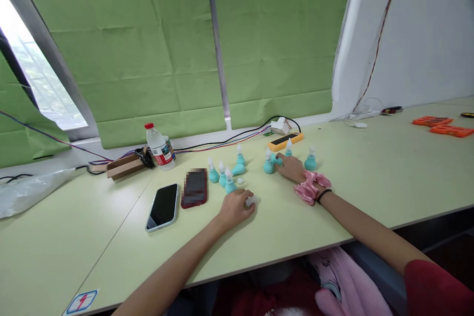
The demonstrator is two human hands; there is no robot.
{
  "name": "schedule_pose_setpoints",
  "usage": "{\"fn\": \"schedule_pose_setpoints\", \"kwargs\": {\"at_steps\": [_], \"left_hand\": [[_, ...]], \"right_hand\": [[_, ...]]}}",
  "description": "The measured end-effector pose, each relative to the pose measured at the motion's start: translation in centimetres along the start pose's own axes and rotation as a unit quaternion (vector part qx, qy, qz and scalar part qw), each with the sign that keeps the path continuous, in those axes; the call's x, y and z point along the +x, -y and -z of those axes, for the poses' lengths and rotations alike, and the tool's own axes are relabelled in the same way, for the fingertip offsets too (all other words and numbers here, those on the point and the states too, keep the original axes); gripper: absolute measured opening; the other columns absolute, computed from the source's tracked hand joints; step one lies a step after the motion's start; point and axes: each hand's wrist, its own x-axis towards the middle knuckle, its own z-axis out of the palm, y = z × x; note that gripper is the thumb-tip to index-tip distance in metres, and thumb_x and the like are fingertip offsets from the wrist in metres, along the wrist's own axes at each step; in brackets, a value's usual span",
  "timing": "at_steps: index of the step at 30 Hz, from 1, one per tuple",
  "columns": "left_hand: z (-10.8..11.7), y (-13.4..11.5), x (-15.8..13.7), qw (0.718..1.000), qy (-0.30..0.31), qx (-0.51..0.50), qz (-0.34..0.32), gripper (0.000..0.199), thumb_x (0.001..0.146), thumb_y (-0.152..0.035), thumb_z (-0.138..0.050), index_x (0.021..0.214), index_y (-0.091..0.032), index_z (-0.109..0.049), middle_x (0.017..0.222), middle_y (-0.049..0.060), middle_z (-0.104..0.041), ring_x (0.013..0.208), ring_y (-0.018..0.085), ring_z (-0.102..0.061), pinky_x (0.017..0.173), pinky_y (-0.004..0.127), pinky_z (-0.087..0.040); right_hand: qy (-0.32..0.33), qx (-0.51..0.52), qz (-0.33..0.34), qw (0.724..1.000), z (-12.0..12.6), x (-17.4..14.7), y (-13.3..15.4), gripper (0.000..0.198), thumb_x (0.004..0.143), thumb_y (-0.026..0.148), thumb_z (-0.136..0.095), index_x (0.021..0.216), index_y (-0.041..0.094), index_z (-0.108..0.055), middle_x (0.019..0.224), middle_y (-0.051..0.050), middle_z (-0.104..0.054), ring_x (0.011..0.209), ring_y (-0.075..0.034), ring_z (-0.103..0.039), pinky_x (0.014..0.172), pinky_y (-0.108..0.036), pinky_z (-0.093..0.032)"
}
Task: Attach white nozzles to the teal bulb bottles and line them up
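Note:
My left hand [235, 208] rests on the pale green table [370, 182] with its fingers curled around a small clear cap [252, 201]. Just beyond it stand several teal bulb-shaped bottles with white tips [222, 174], one of them lying on its side [238, 169]. My right hand [291, 167], with a pink scrunchie [310, 186] and a black band on the wrist, lies farther right and grips a teal bottle [277, 160] lying among three more upright ones [310, 159].
Two phones [163, 206] [194, 187] lie left of my left hand. A water bottle [158, 147], a cardboard box [124, 165], a yellow power strip [286, 141] and cables line the window sill. Orange trays [442, 126] sit far right; a plastic bag [25, 190] far left.

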Motion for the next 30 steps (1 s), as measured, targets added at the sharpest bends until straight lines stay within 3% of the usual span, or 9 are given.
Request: {"fn": "schedule_pose_setpoints", "kwargs": {"at_steps": [5,9,14,20,24,26,30], "left_hand": [[0.0,-0.1,0.0,1.0,0.002,0.001,-0.001,0.023,0.069,-0.026,-0.046,0.089,-0.019,-0.054,0.081,0.003,-0.058,0.068,0.014,-0.052,0.055,0.022,-0.036],[0.0,0.0,0.0,1.0,0.004,0.002,-0.002,0.023,0.07,-0.026,-0.046,0.09,-0.019,-0.054,0.08,0.002,-0.058,0.068,0.014,-0.053,0.056,0.022,-0.037],[0.2,-0.1,0.1,1.0,0.013,0.003,0.004,0.024,0.069,-0.026,-0.046,0.091,-0.019,-0.054,0.08,0.003,-0.058,0.068,0.014,-0.053,0.056,0.022,-0.037],[0.2,-0.2,0.0,1.0,0.009,-0.012,0.026,0.028,0.068,-0.024,-0.046,0.095,-0.019,-0.052,0.083,0.003,-0.058,0.069,0.014,-0.053,0.055,0.022,-0.037],[0.3,-0.2,0.0,0.999,0.013,-0.019,0.025,0.033,0.068,-0.023,-0.046,0.101,-0.021,-0.049,0.087,0.003,-0.057,0.07,0.015,-0.053,0.055,0.023,-0.037],[0.3,-0.2,0.0,1.0,0.019,-0.01,0.011,0.034,0.069,-0.022,-0.045,0.103,-0.021,-0.049,0.086,0.003,-0.056,0.071,0.015,-0.053,0.056,0.023,-0.037],[0.2,-0.1,-0.1,1.0,0.016,0.004,-0.007,0.029,0.068,-0.02,-0.046,0.096,-0.021,-0.052,0.084,0.004,-0.055,0.076,0.016,-0.051,0.058,0.024,-0.038]], "right_hand": [[-0.085,-0.005,0.003,0.996,-0.1,-0.1,0.4,0.031,0.078,0.039,-0.035,0.086,0.021,-0.06,0.097,-0.006,-0.051,0.074,-0.016,-0.053,0.055,-0.024,-0.032],[-0.11,-0.001,0.008,0.994,-0.5,0.0,0.2,0.029,0.077,0.037,-0.038,0.078,0.019,-0.06,0.093,-0.004,-0.054,0.073,-0.016,-0.052,0.053,-0.024,-0.03],[-0.087,0.027,-0.006,0.996,-0.4,0.1,0.1,0.027,0.073,0.039,-0.042,0.065,0.017,-0.054,0.076,-0.003,-0.058,0.071,-0.016,-0.052,0.052,-0.024,-0.027],[-0.073,0.108,-0.061,0.99,0.3,0.0,0.3,0.033,0.062,0.04,-0.052,0.087,0.019,-0.051,0.083,-0.004,-0.056,0.073,-0.017,-0.051,0.055,-0.024,-0.031],[-0.048,0.098,-0.066,0.992,0.9,-0.2,0.3,0.027,0.06,0.039,-0.052,0.077,0.018,-0.052,0.082,-0.004,-0.055,0.072,-0.018,-0.05,0.055,-0.024,-0.033],[-0.08,0.1,-0.067,0.989,1.4,-0.5,0.5,0.024,0.06,0.038,-0.051,0.074,0.018,-0.051,0.08,-0.003,-0.054,0.071,-0.018,-0.05,0.056,-0.025,-0.034],[-0.218,0.159,-0.006,0.963,2.6,-1.7,1.5,0.022,0.067,0.036,-0.044,0.078,0.017,-0.046,0.082,-0.006,-0.051,0.077,-0.018,-0.048,0.063,-0.027,-0.038]]}}
